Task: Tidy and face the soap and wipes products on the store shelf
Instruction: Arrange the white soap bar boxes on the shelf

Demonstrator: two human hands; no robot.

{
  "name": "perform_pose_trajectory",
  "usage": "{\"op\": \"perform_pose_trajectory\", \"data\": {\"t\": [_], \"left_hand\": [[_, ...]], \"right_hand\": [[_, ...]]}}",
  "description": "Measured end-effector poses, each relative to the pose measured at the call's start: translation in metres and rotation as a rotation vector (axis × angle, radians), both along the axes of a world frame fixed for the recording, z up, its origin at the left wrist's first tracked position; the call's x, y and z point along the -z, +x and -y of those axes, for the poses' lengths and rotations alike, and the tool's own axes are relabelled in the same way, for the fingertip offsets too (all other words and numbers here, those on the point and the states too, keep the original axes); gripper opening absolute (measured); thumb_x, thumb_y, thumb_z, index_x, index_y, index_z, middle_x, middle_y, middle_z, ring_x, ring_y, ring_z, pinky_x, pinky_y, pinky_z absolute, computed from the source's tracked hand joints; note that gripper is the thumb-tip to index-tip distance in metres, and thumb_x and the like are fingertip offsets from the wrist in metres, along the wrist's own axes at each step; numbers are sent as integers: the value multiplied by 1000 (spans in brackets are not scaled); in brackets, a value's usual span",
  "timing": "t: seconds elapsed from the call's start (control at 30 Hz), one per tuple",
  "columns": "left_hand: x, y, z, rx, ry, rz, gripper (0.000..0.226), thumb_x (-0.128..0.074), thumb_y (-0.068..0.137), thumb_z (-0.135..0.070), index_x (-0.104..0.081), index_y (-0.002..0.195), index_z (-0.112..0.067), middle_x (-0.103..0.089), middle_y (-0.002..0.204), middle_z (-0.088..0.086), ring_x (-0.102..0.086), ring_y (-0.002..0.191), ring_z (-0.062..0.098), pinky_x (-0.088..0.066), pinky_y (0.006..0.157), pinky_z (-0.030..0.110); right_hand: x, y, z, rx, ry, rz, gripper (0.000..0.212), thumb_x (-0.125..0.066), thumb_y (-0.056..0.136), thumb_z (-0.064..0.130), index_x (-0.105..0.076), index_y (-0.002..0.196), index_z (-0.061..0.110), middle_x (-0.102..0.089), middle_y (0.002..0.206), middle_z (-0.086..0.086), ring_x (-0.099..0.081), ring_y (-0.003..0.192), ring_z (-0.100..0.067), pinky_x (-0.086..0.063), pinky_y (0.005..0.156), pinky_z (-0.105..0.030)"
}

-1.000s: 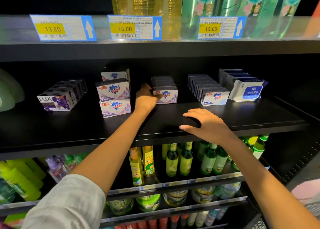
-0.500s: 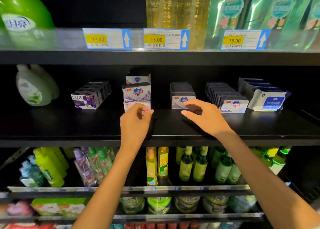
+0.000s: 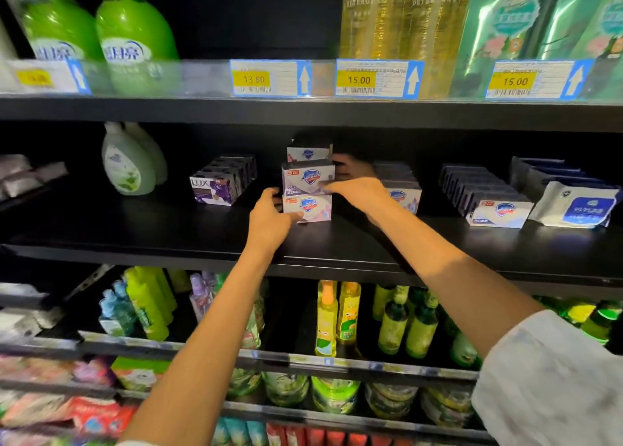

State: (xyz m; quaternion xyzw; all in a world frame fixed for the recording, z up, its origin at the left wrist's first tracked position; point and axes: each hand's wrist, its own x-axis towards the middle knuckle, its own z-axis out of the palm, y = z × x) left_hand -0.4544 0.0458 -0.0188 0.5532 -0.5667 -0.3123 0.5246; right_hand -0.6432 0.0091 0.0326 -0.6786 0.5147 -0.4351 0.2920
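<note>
Three white-and-lilac soap boxes stand stacked in the middle of the black shelf [image 3: 135, 230]. My left hand [image 3: 269, 214] grips the left end of the bottom soap box [image 3: 312, 208], thumb on its front. My right hand [image 3: 357, 193] holds the right side of the middle soap box [image 3: 305, 176], fingers across its front edge. A third soap box [image 3: 308, 152] sits behind and on top. A row of LUX soap boxes [image 3: 219, 184] lies to the left. To the right are two more rows of soap boxes [image 3: 495, 206] and stacked wipes packs [image 3: 583, 206].
Pale green soap bottles [image 3: 129, 162] stand at the shelf's left. Above, price tags [image 3: 377, 78] front green and yellow detergent bottles. Below, small bottles [image 3: 394, 324] crowd the lower shelf. Bare shelf lies in front of the products.
Both hands moved forward and left from the shelf front onto the stacked soap boxes and took hold of them. The camera came closer and shifted left.
</note>
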Motion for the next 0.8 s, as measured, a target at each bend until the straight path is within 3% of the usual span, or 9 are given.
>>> {"op": "perform_pose_trajectory", "data": {"t": [0.13, 0.27, 0.4, 0.5, 0.67, 0.8], "left_hand": [[3, -1, 8, -17, -12, 7, 56, -83, 84, 0, -58, 134, -6, -71, 126, 10, -71, 111, 20, -58, 92, 31], [6, 1, 13, -64, -44, 59, 44, -83, 87, -9, -64, 126, -6, -73, 120, 9, -73, 106, 20, -61, 93, 39], [9, 3, 12, -122, -76, 57, 38, -87, 84, -15, -67, 115, -8, -71, 106, 8, -71, 96, 20, -60, 85, 37], [10, 5, 9, -113, -96, 39, 38, -89, 82, -18, -66, 113, -12, -69, 98, 5, -69, 90, 19, -58, 77, 32], [11, 4, 2, -67, -126, 1, 40, -88, 83, -17, -66, 115, -11, -70, 105, 7, -70, 93, 16, -55, 68, 18], [10, 2, -2, -4, -112, -7, 40, -88, 84, -18, -68, 117, -12, -71, 105, 5, -71, 92, 13, -53, 61, 10]], "right_hand": [[-1, 0, 2, 42, -27, 24, 65, -84, 84, 5, -55, 141, 11, -69, 131, -15, -69, 118, -27, -59, 92, -31], [1, -2, -3, 61, -51, 17, 58, -86, 83, 9, -62, 136, 10, -71, 125, -13, -69, 114, -28, -59, 99, -41], [9, -15, -22, 70, -110, 108, 46, -86, 84, 13, -68, 126, 12, -72, 115, -5, -71, 99, -14, -60, 76, -18], [17, -38, -39, 113, -105, 149, 42, -85, 85, 13, -69, 124, 12, -72, 108, -1, -70, 92, -4, -56, 69, -13], [35, -94, -66, 197, -67, 229, 43, -88, 78, 2, -72, 118, 9, -76, 98, -4, -74, 82, -3, -55, 74, -17], [47, -133, -82, 234, -32, 186, 41, -89, 77, 4, -75, 115, 14, -77, 103, -13, -76, 91, -18, -59, 83, -26]]}}
